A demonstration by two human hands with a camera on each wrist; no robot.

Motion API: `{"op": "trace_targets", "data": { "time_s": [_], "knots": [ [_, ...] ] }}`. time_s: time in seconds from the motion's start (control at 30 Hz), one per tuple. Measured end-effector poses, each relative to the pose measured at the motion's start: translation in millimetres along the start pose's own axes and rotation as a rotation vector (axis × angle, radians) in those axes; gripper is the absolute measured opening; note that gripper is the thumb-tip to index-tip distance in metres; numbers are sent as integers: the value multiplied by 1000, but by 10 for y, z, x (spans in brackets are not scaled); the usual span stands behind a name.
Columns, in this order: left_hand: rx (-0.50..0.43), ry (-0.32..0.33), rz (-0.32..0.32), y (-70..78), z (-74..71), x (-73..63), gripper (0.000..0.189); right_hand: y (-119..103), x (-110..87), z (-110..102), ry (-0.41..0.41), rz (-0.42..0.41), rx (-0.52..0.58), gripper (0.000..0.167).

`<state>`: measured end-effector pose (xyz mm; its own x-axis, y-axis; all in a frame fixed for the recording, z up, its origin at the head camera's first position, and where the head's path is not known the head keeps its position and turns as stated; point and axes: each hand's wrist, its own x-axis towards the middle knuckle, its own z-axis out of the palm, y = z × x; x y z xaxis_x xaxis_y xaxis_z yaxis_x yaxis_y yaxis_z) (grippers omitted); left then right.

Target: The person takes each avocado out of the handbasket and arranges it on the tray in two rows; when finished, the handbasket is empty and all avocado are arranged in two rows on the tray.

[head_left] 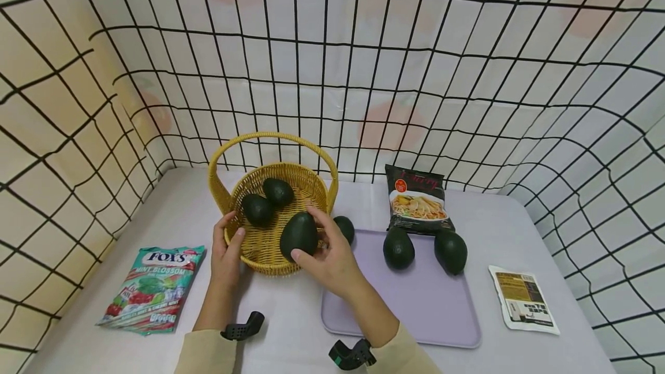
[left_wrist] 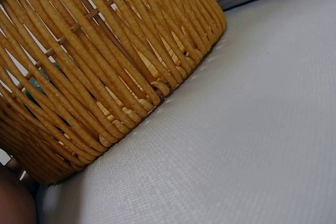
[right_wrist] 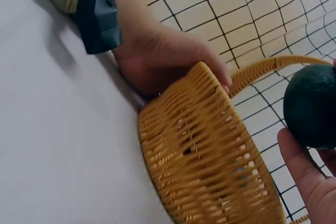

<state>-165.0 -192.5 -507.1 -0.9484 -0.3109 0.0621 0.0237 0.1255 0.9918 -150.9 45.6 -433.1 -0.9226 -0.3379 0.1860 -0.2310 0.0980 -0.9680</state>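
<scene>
Head view: avocado [head_left: 299,236] above the basket [head_left: 272,269].
The right hand's [head_left: 335,261] grip curls round it; the left hand [head_left: 227,254] pinches the basket's left side, probably steadying it.

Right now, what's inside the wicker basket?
Two avocados lie in the basket, toward the back left. A third avocado, held above by the right hand, covers part of the floor; what's beneath can't be seen.
</scene>
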Motion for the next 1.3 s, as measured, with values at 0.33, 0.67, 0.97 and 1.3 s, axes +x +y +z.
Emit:
{"op": "trace_targets", "data": {
  "time_s": [0.33, 0.67, 0.97, 1.3],
  "knots": [
    [8, 1, -25, -6, 30, 19, 51, 134, -219, -223, -17, 70, -28, 78],
    [12, -1, -23, 8, 43, 16, 50, 299, -403, -453, -51, 204, -91, 76],
    [10, 8, -2, 4, 36, 18, 50, 364, -505, -583, -135, 269, -254, 73],
    [-18, 10, -22, 6, 8, -6, 49, 471, -514, -601, -246, 300, -291, 70]
  ]
}}
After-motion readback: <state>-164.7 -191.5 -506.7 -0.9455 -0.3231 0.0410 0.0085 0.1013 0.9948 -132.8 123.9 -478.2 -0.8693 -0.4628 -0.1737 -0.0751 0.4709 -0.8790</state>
